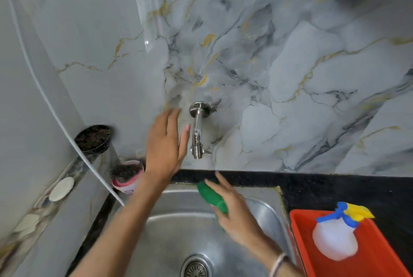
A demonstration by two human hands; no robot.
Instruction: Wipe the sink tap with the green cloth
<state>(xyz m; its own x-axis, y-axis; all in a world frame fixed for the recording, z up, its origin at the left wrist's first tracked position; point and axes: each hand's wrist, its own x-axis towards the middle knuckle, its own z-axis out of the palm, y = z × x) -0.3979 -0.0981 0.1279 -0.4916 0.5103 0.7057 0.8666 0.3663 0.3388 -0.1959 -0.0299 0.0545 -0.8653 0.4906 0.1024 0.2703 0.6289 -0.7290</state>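
Above the sink (263,207), on the marbled wall (290,71), we note the tap (197,130): a chrome fitting with a round flange at the wall and a spout pointing down toward the basin. Our left hand (164,145) is raised just beside the tap on its left, palm toward the wall, fingers (172,118) spread and released, holding nothing; whether the thumb tip actually touches the spout we cannot tell because of motion blur. Our right hand (232,207) sits lower, over the back rim of the sink, with its fingers clenched around the green cloth (211,196), which is bunched and sticks out on the hand's left side. The cloth is below the tap and apart from it. A pale bangle (277,264) shows on the right wrist. The drain (196,266) lies at the bottom of the steel basin. To the right, on the dark desk (335,189), an orange tray (380,261) holds a white spray bottle (335,238) with a blue and yellow trigger head, lying tilted. To the left, near the wall corner, we see a dark pot of soil (92,138) on a ledge and a pink pot (127,175) lower down, just beside our left forearm. A white cable (44,93) runs diagonally down the left wall.
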